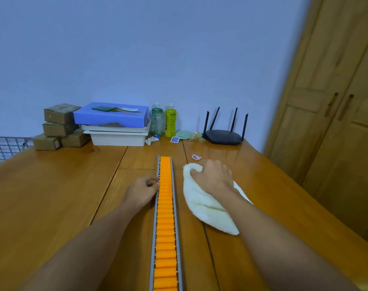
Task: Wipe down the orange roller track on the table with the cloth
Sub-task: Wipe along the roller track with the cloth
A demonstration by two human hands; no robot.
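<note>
The orange roller track point(166, 217) ran along the table point(53, 196) between my arms. My left hand point(142, 191) pinched its rail; my right hand point(214, 178) gripped the cloth point(204, 204) beside it. I feared the rollers could spin under the wiping and drag the cloth.

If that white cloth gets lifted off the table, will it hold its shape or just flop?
Probably flop: the cloth already lies in soft folds and bunches where the right hand grips it. It looks like thick terry, so likely light and not slippery. It should drape over the roller track rather than slide off.
</note>
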